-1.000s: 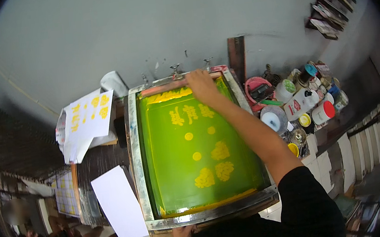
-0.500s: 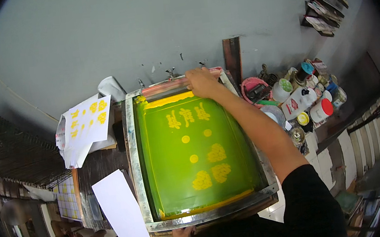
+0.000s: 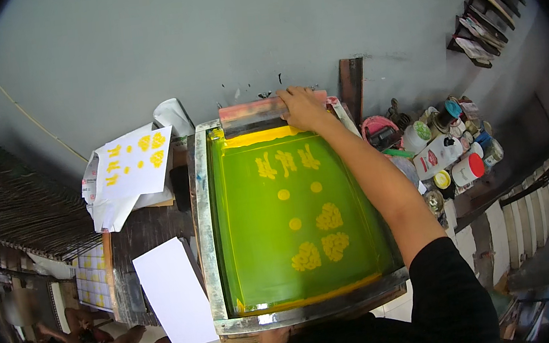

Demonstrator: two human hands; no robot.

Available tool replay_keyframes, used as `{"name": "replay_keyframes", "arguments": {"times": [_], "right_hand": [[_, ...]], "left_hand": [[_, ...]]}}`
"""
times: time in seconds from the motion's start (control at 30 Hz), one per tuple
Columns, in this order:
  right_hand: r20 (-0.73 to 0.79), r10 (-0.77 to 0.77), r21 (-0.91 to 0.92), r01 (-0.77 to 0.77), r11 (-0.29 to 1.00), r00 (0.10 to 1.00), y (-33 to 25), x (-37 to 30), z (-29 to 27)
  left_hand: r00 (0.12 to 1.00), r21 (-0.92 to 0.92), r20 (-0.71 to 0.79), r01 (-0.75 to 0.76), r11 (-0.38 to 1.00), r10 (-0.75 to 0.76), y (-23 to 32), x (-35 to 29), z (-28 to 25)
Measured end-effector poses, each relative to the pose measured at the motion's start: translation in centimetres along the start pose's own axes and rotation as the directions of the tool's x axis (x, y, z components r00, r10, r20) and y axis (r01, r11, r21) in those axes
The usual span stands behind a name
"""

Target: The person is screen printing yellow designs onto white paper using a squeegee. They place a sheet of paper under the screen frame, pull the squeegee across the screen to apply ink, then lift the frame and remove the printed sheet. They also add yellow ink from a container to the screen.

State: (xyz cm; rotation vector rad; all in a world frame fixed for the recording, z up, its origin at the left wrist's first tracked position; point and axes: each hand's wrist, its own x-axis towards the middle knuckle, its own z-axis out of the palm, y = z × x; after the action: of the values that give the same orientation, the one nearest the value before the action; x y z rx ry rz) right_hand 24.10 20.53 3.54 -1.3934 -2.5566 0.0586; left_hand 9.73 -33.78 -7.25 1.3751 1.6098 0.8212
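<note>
The right hand point(image 3: 303, 108) curls its fingers firmly around the pink-red handle of a squeegee point(image 3: 251, 112) at 12 o'clock on a green printing screen point(image 3: 277, 258), its grip toward the 1 o'clock end of the bar. A bead of yellow ink point(image 3: 261, 137) lies just below the blade. At 6 o'clock, the left hand point(image 3: 273, 339) meets the near edge of the screen's frame point(image 3: 211, 245); its fingers are hidden, so their hold cannot be made out. That off-centre, one-handed grip could tip the blade, leaving ink thick on one side and thin on the other, while a frame nudged from below might blur the yellow shapes. A printed sheet point(image 3: 133, 163) lies at 10 o'clock, blank paper point(image 3: 175, 296) at 8 beside the dark bench point(image 3: 147, 228), and crowded containers point(image 3: 436, 151) between 2 and 3.
</note>
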Motion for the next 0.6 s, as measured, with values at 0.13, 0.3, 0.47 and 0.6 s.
{"name": "replay_keyframes", "arguments": {"times": [0.13,0.3,0.47,0.6], "right_hand": [[-0.243,-0.029,-0.001,0.030,1.000,0.970,1.0,-1.7,-3.3],[-0.497,0.059,0.101,-0.010,0.995,0.865,6.0,-15.2,-15.8],[-0.313,0.626,0.219,-0.587,0.779,0.714,8.5,-38.4,-22.3],[-0.141,0.839,0.411,-0.740,0.532,0.525,8.2,-51.2,-15.9]], "left_hand": [[0.976,0.293,-0.004,-0.209,0.933,0.219,-0.2,0.0,0.3],[0.999,0.070,-0.036,0.023,0.997,-0.020,-0.2,0.0,0.1],[0.999,-0.395,-0.048,-0.030,0.918,0.012,0.3,1.2,0.6],[0.997,-0.457,-0.079,-0.032,0.889,-0.004,0.6,1.4,0.5]]}}
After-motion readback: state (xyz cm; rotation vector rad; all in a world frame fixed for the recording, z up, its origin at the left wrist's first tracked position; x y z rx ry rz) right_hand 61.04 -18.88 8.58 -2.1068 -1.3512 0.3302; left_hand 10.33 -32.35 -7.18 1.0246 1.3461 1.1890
